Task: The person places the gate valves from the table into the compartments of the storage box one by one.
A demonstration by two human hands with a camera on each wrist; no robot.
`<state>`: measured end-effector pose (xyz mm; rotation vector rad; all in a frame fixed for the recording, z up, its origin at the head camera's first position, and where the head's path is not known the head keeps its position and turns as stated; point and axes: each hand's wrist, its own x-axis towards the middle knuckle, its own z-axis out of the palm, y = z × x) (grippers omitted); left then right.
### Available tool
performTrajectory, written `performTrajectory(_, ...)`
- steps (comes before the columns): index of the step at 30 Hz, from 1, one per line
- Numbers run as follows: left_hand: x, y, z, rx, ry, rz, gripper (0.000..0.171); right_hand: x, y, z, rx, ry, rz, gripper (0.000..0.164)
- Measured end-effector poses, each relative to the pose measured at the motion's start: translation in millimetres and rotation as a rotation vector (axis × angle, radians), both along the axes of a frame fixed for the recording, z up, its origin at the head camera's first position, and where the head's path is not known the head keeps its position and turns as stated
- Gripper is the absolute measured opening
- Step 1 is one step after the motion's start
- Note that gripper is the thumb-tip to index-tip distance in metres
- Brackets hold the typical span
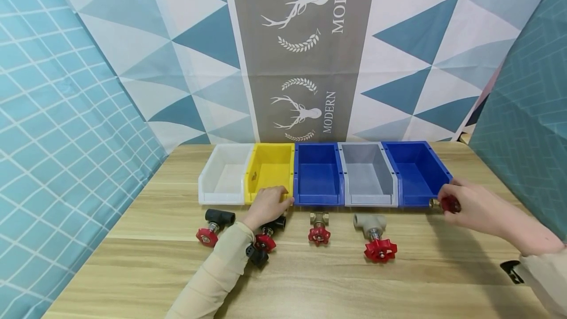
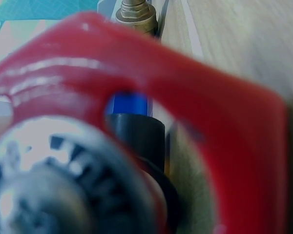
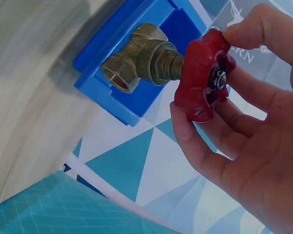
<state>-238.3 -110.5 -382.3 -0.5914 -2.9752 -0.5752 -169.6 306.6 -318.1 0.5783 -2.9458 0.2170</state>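
- The right hand [image 1: 465,206] grips a brass valve [image 3: 154,63] by its red wheel [image 3: 201,78], thumb and fingers bent around the rim.
- That valve is by the front right corner of the right blue bin [image 1: 416,167], its brass end toward the bin; whether they touch, I cannot tell.
- The left hand [image 1: 267,205] is at the front of the yellow bin [image 1: 271,154], fingers bent downward; whether it has hold of anything, I cannot tell.
- Beside the left wrist on the counter [image 1: 310,284] lies a black valve [image 1: 279,223]; the left wrist view is largely filled by a blurred red wheel.
- Another black valve [image 1: 220,217] lies further left, in front of the white bin [image 1: 221,198].
- A smaller brass valve [image 1: 319,218] lies before the left blue bin [image 1: 318,199].
- A grey valve [image 1: 369,221] lies before the grey bin [image 1: 371,200].
- The five bins stand side by side in a row, below a patterned backdrop [image 1: 305,73].
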Motion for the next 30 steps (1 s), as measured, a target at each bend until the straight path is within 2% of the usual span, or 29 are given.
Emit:
performTrajectory(5, -0.2, -0.5, 0.1, -0.002, 0.002, 0.002, 0.032, -7.0, -7.6, 5.5, -0.017, -0.027, -0.02, 0.019)
performTrajectory(16, -0.5, -0.8, 1.0, -0.002, 0.005, 0.001, 0.032, -27.0, -17.0, 9.8, -0.032, 0.01, -0.023, 0.024)
performTrajectory(20, -0.5, -0.4, 0.8, -0.002, 0.007, 0.001, 0.032, -34.9, -18.7, 8.0, -0.034, -0.013, -0.028, 0.025)
performTrajectory(30, 0.0, -0.5, -0.1, -0.004, 0.006, -0.006, 0.031, -50.4, -18.6, 0.2, -0.047, 0.0, 0.016, 0.024)
